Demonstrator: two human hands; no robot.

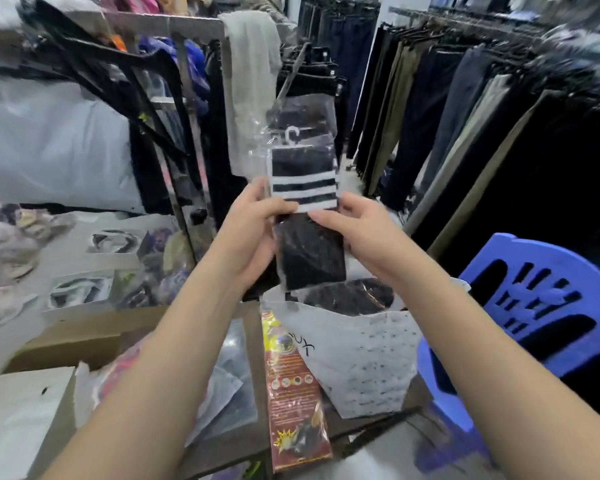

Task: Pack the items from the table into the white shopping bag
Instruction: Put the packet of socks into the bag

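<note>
A pack of black socks with white stripes point(309, 247), in clear plastic with a small white hook on top, is held upright at chest height. My left hand point(253, 233) grips its left edge and my right hand point(357, 230) grips its right edge. Directly below stands the white shopping bag point(368, 358) with small dark print, its mouth open, and a dark packaged item point(350, 294) shows inside. On the table, left of the bag, lies a long red and yellow packet point(293, 386). Clear plastic packs point(229, 382) lie under my left forearm.
A blue plastic chair point(541, 306) stands right of the bag. Racks of hanging trousers point(465, 133) fill the right side. A metal rack with hangers point(174, 109) rises behind the table. Cardboard boxes point(84, 337) and packaged goods point(84, 289) crowd the left.
</note>
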